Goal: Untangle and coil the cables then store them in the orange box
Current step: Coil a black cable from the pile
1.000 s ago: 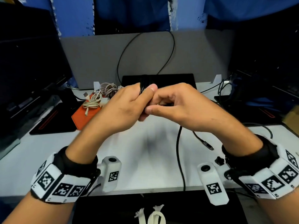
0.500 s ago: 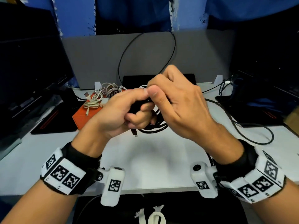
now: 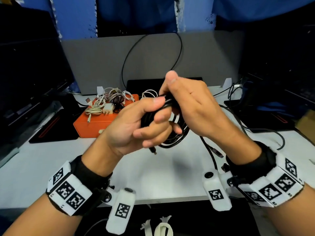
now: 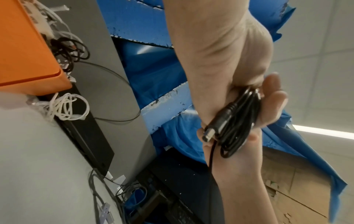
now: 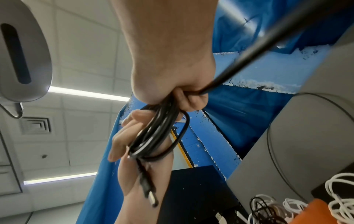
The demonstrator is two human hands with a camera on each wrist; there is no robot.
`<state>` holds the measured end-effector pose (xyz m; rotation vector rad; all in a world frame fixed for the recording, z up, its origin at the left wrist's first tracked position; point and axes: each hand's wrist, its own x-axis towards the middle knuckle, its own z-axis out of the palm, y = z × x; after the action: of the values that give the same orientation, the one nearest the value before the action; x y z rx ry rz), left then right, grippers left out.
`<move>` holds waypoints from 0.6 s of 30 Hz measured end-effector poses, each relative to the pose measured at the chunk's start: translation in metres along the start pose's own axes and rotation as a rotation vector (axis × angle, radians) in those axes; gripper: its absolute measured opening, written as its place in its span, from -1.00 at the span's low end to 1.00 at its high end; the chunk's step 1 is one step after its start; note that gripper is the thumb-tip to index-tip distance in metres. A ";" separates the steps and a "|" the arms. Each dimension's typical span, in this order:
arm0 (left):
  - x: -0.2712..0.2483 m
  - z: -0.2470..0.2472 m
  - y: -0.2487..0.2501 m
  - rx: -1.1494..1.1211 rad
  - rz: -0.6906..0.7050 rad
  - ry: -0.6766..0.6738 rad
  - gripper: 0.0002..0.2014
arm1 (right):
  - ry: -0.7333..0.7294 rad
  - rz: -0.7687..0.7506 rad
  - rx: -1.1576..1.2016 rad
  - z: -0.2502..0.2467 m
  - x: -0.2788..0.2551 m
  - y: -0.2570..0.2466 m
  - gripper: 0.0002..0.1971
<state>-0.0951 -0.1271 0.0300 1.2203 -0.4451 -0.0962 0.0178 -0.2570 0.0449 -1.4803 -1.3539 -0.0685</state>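
Both hands meet above the middle of the bench: the left hand (image 3: 136, 126) curls round a coiled black cable (image 3: 177, 132) (its barrel plug (image 3: 152, 150) pokes out below), the right hand (image 3: 192, 106) grips the same coil. The orange box (image 3: 95, 123) sits toward the back-left corner, pale cables (image 3: 109, 99) heaped on it.

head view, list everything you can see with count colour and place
black cable: one, black, coiled, held in both hands above the table
orange box: one, orange, far left of table
cable pile: several, white, beige and black, on top of the box
white cable: one, white, bundled just right of the box
table: one, white
wrist cameras: two, white
hands: left hand and right hand, both gripping the black cable
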 end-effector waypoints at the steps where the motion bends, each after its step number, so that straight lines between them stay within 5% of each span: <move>1: 0.001 0.001 0.000 -0.050 0.029 0.021 -0.69 | 0.050 0.000 0.032 0.001 0.002 0.001 -0.47; 6: 0.004 0.001 -0.003 -0.212 0.120 0.145 -0.64 | 0.117 0.102 0.064 0.006 0.005 0.012 -0.52; 12: 0.000 -0.012 0.023 -0.298 0.474 0.403 -0.62 | -0.343 0.343 0.190 0.011 0.001 0.015 -0.53; 15: -0.002 -0.019 0.036 -0.061 0.638 0.723 -0.63 | -0.517 0.353 0.186 0.021 -0.005 0.013 -0.72; 18: -0.002 -0.027 0.034 0.481 0.583 1.000 -0.66 | -0.670 0.319 0.096 0.028 -0.012 0.006 -0.79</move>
<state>-0.0924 -0.0906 0.0535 1.3841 0.0906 1.1312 0.0017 -0.2440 0.0219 -1.6903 -1.5812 0.7456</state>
